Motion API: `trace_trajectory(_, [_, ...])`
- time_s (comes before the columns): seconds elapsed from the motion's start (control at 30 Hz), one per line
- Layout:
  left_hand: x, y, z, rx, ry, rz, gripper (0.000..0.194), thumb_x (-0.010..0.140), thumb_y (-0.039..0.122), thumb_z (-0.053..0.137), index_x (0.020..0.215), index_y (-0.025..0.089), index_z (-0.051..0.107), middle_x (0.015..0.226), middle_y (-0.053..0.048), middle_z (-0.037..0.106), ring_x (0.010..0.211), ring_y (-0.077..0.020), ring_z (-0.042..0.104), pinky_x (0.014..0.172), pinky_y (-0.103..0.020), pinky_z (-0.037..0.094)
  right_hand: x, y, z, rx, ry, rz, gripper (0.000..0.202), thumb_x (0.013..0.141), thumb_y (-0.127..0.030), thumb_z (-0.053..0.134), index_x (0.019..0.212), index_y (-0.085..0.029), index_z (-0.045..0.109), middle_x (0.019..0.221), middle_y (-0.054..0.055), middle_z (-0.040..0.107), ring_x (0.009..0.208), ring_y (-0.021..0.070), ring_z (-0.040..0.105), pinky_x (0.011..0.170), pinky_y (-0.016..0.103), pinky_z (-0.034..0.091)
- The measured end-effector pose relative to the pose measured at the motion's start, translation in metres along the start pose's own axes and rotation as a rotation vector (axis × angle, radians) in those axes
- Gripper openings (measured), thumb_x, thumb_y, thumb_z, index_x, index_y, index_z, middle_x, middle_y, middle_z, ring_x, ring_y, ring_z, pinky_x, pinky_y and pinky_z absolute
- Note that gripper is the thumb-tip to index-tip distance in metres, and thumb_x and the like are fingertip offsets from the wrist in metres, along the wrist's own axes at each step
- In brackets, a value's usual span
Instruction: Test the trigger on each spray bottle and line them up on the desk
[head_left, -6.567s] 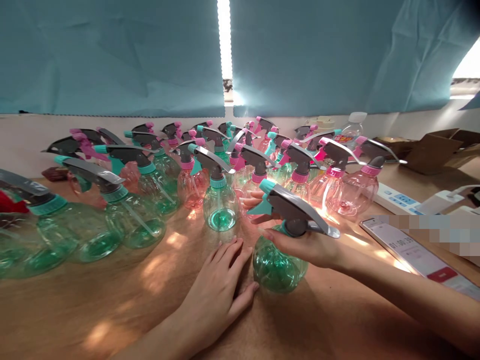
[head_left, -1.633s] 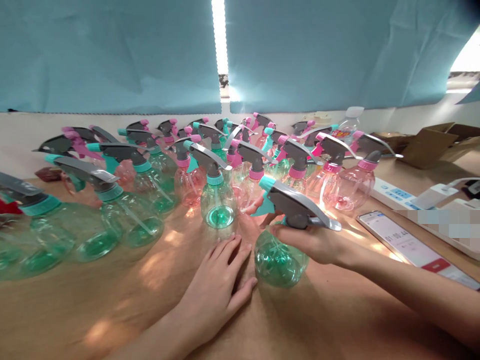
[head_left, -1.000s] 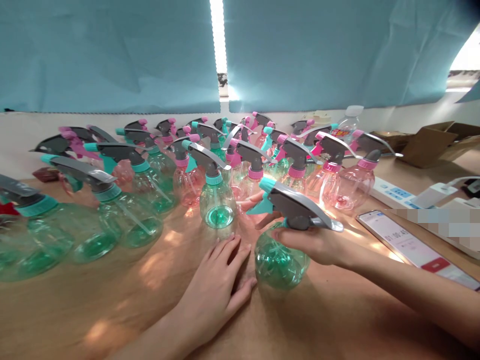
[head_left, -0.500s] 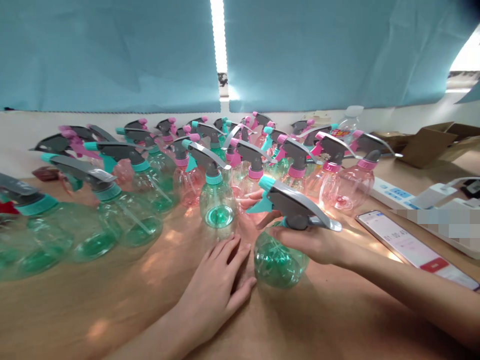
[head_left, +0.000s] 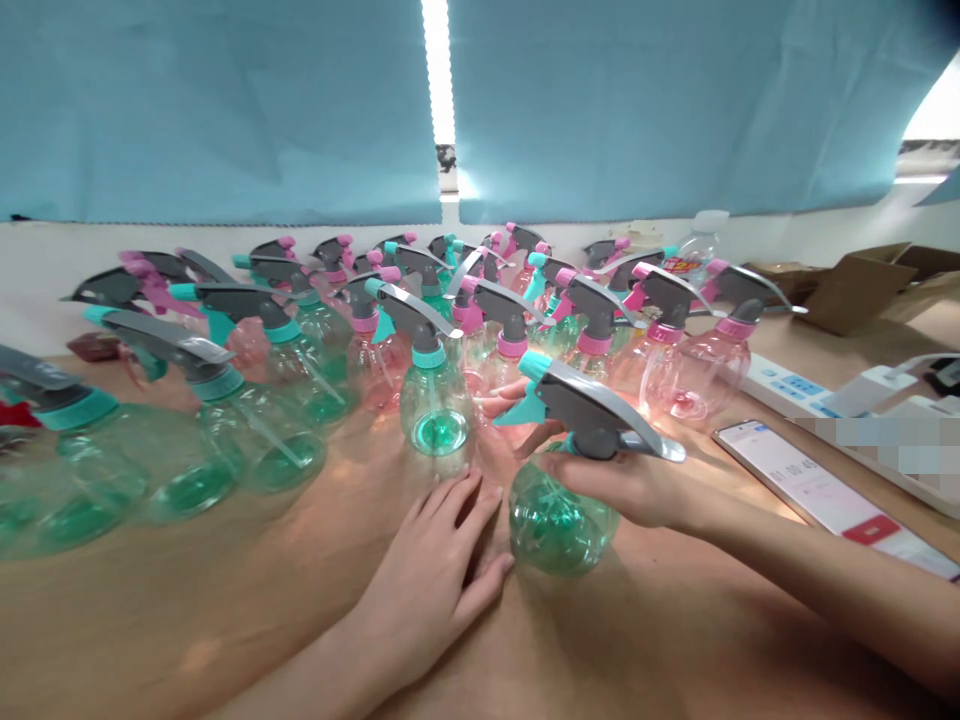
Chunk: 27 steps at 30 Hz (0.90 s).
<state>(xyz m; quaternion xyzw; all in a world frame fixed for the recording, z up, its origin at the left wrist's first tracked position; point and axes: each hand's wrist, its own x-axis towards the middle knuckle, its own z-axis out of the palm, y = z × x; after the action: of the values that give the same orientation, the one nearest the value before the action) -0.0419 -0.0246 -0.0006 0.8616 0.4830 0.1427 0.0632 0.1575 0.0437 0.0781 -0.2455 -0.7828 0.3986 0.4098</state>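
Note:
A green spray bottle (head_left: 562, 515) with a grey and teal trigger head stands slightly tilted near the middle of the table. My right hand (head_left: 619, 485) is closed round its neck, the thumb on the near side and the fingertips partly hidden behind it. Flat on the wooden table, my left hand (head_left: 442, 560) rests with its fingers spread, just left of that bottle and holding nothing. Beyond my left fingertips stands another green spray bottle (head_left: 436, 405), upright, with some clear space between it and the held one.
Several pink and green spray bottles crowd the back and left, including a green one (head_left: 259, 430) at the left. To the right lie a phone (head_left: 817, 480) and a white power strip (head_left: 787, 385). An open cardboard box (head_left: 855, 290) sits at the far right, before a blue curtain (head_left: 225, 110).

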Motion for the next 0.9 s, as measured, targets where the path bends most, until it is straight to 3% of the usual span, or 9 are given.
trace_trajectory(0.53, [-0.0025, -0.0026, 0.0055, 0.0, 0.035, 0.007, 0.046, 0.095, 0.032, 0.052, 0.138, 0.017, 0.048, 0.14, -0.015, 0.05, 0.129, -0.0331, 0.044, 0.104, -0.051, 0.04, 0.0003, 0.0003, 0.0, 0.029, -0.002, 0.0, 0.05, 0.069, -0.011, 0.049, 0.115, -0.023, 0.063, 0.086, 0.002, 0.07, 0.064, 0.0122, 0.064, 0.062, 0.025, 0.056])
trace_trajectory(0.9, [-0.003, -0.0032, 0.0065, -0.01, 0.057, 0.016, 0.046, 0.096, 0.034, 0.051, 0.139, 0.02, 0.046, 0.14, -0.014, 0.05, 0.13, -0.0333, 0.044, 0.104, -0.052, 0.039, 0.0018, -0.002, 0.0005, 0.038, -0.029, 0.038, 0.044, 0.068, -0.012, 0.049, 0.108, -0.024, 0.062, 0.07, -0.002, 0.064, 0.064, 0.0135, 0.063, 0.06, 0.025, 0.054])
